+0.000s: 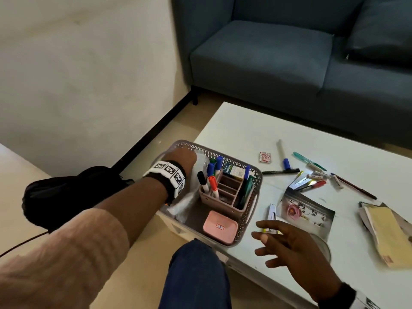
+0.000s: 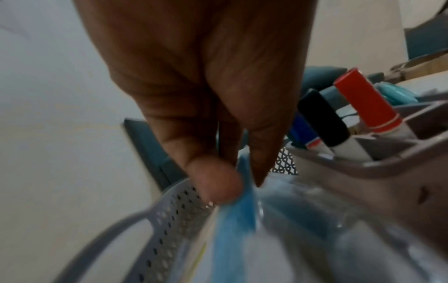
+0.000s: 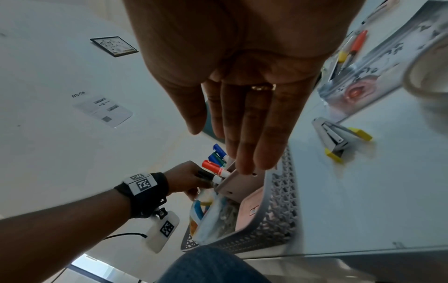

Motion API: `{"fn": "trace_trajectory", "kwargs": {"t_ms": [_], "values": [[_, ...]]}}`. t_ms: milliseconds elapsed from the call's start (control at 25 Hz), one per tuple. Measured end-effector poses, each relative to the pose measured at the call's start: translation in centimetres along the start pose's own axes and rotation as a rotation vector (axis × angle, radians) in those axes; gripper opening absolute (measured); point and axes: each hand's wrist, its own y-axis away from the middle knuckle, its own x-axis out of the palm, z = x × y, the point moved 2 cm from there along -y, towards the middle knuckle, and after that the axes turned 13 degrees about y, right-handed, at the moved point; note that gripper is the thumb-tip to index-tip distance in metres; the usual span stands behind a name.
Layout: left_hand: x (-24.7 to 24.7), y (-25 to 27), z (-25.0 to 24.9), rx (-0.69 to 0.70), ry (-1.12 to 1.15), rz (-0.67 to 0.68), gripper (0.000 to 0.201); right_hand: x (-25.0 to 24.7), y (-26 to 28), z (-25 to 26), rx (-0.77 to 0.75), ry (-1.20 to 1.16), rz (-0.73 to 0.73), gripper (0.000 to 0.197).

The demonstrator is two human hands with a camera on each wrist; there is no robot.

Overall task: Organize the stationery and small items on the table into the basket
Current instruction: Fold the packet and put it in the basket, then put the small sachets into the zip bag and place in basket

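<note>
Our left hand [image 1: 180, 158] pinches the top of a clear plastic bag [image 2: 244, 226] between thumb and fingers, holding it inside the perforated basket [image 1: 249, 221], just beside the pink organizer [image 1: 225, 197] of markers. Our right hand [image 1: 289, 246] hovers spread and empty over the bench [image 1: 240, 130], near the stapler [image 1: 272, 216] just beyond its fingertips.

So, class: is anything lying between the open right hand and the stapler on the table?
Nothing visible. The right hand hovers open just beside the stapler, with only bare table between them. The floral pouch lies on the stapler's far side.
</note>
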Motion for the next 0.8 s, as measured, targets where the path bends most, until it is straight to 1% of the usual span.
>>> {"fn": "trace_trajectory", "kwargs": {"t_ms": [40, 80, 200, 240, 320, 360, 440, 480, 520, 560, 600, 680, 800], "values": [[1.3, -0.6, -0.1, 0.012, 0.042, 0.048, 0.027, -0.3, 0.3, -0.5, 0.002, -0.016, 0.007, 0.02], [2.2, -1.2, 0.1, 0.019, 0.11, 0.068, 0.029, -0.7, 0.5, -1.0, -0.001, -0.03, 0.008, 0.021], [3.3, -1.6, 2.0, 0.04, 0.264, 0.081, 0.032, -1.7, 0.7, -2.4, 0.002, -0.074, -0.02, 0.02], [3.2, -1.1, 2.5, 0.051, 0.303, 0.07, 0.039, -2.1, 0.8, -2.9, 0.004, -0.083, -0.026, 0.019], [3.3, 0.0, 3.7, 0.029, 0.4, 0.049, 0.066, -2.6, 0.7, -3.6, 0.011, -0.076, -0.028, 0.016], [3.3, 0.8, 4.1, 0.0, 0.414, 0.072, 0.075, -2.8, 0.6, -3.6, 0.011, -0.061, -0.017, 0.015], [4.5, 1.7, 5.0, -0.068, 0.299, 0.21, 0.079, -3.7, -0.6, -3.2, -0.014, 0.013, 0.013, 0.012], [5.3, 2.0, 5.2, -0.089, 0.226, 0.286, 0.08, -4.4, -2.0, -2.8, -0.05, 0.083, 0.009, 0.011], [6.0, 2.2, 5.3, -0.1, 0.184, 0.33, 0.08, -5.4, -3.8, -2.2, -0.093, 0.169, -0.015, 0.01], [6.2, 2.4, 5.3, -0.124, 0.153, 0.331, 0.081, -6.4, -5.9, -1.4, -0.136, 0.264, -0.051, 0.01], [6.2, 2.5, 5.4, -0.137, 0.156, 0.298, 0.082, -7.5, -8.4, -0.5, -0.177, 0.374, -0.09, 0.011], [5.4, 3.1, 5.1, -0.135, 0.207, 0.211, 0.08, -9.5, -14.0, 1.5, -0.24, 0.677, -0.148, 0.012], [4.0, 5.9, 3.6, -0.05, 0.278, 0.037, 0.063, -11.4, -22.1, 2.8, -0.232, 1.094, -0.131, 0.018]]}}
